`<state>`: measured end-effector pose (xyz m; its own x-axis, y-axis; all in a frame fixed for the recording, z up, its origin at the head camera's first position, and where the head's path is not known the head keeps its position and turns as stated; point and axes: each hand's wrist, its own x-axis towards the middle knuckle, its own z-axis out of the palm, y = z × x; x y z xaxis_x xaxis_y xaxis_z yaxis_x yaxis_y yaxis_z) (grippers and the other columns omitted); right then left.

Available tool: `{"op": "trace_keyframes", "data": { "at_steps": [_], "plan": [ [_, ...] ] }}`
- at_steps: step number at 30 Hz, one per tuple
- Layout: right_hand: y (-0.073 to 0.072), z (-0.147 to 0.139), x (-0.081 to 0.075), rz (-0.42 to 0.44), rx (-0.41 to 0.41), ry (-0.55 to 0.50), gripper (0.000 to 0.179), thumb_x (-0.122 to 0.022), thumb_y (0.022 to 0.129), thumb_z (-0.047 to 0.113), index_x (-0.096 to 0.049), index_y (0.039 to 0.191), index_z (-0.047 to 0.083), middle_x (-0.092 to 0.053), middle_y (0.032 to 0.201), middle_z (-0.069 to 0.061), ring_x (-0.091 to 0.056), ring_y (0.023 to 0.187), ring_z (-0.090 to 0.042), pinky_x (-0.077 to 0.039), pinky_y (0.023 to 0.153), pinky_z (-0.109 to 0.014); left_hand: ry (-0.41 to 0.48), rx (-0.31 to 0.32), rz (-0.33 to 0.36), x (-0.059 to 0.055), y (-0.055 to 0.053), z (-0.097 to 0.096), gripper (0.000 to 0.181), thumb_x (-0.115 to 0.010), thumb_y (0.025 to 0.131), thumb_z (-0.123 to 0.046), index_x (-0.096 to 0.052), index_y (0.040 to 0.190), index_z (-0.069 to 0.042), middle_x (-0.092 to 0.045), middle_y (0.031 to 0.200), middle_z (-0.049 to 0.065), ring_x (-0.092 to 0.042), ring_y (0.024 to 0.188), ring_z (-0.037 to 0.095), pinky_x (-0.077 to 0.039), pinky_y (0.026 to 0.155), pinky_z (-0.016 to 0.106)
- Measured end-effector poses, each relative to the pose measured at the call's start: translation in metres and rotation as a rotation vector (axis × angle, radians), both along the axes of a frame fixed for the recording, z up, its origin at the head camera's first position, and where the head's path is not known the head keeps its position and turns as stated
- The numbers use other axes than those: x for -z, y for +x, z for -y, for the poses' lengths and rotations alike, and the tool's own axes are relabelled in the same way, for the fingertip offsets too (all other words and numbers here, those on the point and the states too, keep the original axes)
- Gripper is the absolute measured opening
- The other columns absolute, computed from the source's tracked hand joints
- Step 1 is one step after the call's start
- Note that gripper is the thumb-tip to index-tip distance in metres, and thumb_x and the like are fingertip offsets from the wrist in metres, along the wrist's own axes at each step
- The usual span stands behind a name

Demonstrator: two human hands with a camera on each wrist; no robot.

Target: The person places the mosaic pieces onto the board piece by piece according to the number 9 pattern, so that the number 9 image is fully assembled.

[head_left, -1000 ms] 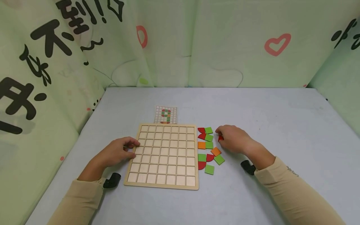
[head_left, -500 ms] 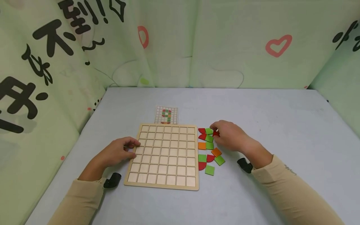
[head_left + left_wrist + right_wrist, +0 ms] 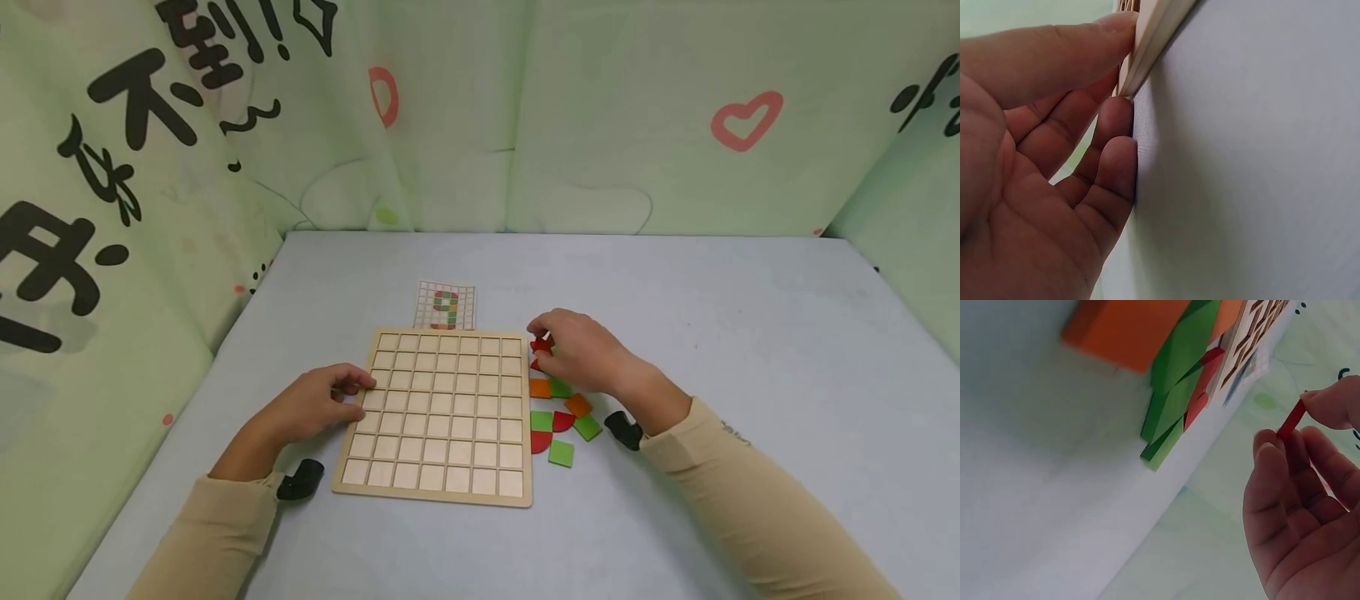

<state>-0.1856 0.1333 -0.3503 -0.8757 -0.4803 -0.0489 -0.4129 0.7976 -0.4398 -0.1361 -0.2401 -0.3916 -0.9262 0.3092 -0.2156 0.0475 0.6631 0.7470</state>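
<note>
My left hand holds the left edge of a wooden grid board, thumb and fingertips at its rim. In the left wrist view the thumb lies against the board's edge, and the other fingers curl close to the tabletop. My right hand is above the upper tiles beside the board's right edge. Its thumb and fingers pinch a thin red tile, seen edge-on in the right wrist view. The hand partly covers red and green tiles below it. Bare wooden squares fill the grid.
Right of the board lie orange tiles, green tiles and red rounded tiles. A pattern card with a coloured figure lies behind the board, its near edge at the frame. A printed curtain stands behind the table.
My right hand has moved left with the red tile, from right of the loose tiles to over the upper ones near the board. The left hand stays at the board's edge.
</note>
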Motion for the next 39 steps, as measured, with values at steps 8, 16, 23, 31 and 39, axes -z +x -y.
{"op": "trace_keyframes", "data": {
  "at_steps": [8, 16, 23, 31, 39],
  "plan": [
    [-0.004, 0.021, -0.002, 0.004, -0.045, -0.058, 0.035, -0.061, 0.093, 0.009, -0.062, 0.124, -0.006, -0.063, 0.117, -0.015, -0.059, 0.099, -0.027, -0.051, 0.088, -0.040, -0.004, -0.001, 0.001, -0.002, 0.000, -0.001, 0.035, -0.076, 0.087, -0.007, -0.064, 0.120, -0.002, -0.061, 0.119, 0.012, -0.054, 0.110, 0.030, -0.044, 0.093, 0.045],
    [-0.007, 0.037, 0.001, 0.022, -0.074, -0.086, 0.036, -0.062, 0.093, 0.008, -0.061, 0.127, -0.005, -0.062, 0.122, -0.015, -0.059, 0.104, -0.028, -0.050, 0.091, -0.039, 0.003, 0.003, -0.013, -0.001, 0.000, 0.000, 0.035, -0.075, 0.087, -0.007, -0.064, 0.120, -0.002, -0.061, 0.118, 0.012, -0.053, 0.109, 0.029, -0.044, 0.093, 0.045],
    [-0.010, 0.047, 0.004, 0.046, -0.101, -0.111, 0.035, -0.063, 0.094, 0.009, -0.061, 0.127, -0.004, -0.062, 0.122, -0.014, -0.059, 0.104, -0.027, -0.050, 0.091, -0.038, 0.005, -0.003, -0.008, -0.001, 0.000, 0.000, 0.035, -0.075, 0.086, -0.007, -0.065, 0.120, -0.002, -0.062, 0.118, 0.011, -0.054, 0.109, 0.029, -0.044, 0.092, 0.044],
    [-0.013, 0.060, 0.008, 0.075, -0.102, -0.119, 0.036, -0.062, 0.094, 0.009, -0.062, 0.128, -0.003, -0.064, 0.123, -0.013, -0.061, 0.104, -0.025, -0.050, 0.091, -0.037, 0.004, -0.006, -0.006, 0.000, 0.001, 0.000, 0.036, -0.075, 0.087, -0.006, -0.064, 0.120, -0.002, -0.062, 0.120, 0.012, -0.054, 0.111, 0.030, -0.044, 0.094, 0.045],
    [-0.015, 0.070, 0.011, 0.109, -0.125, -0.158, 0.035, -0.061, 0.093, 0.006, -0.062, 0.126, -0.005, -0.064, 0.119, -0.013, -0.059, 0.105, -0.026, -0.049, 0.093, -0.036, 0.002, -0.003, 0.002, -0.001, 0.002, 0.000, 0.036, -0.075, 0.087, -0.006, -0.064, 0.121, -0.001, -0.062, 0.121, 0.012, -0.054, 0.112, 0.030, -0.044, 0.094, 0.045]
  ]
}}
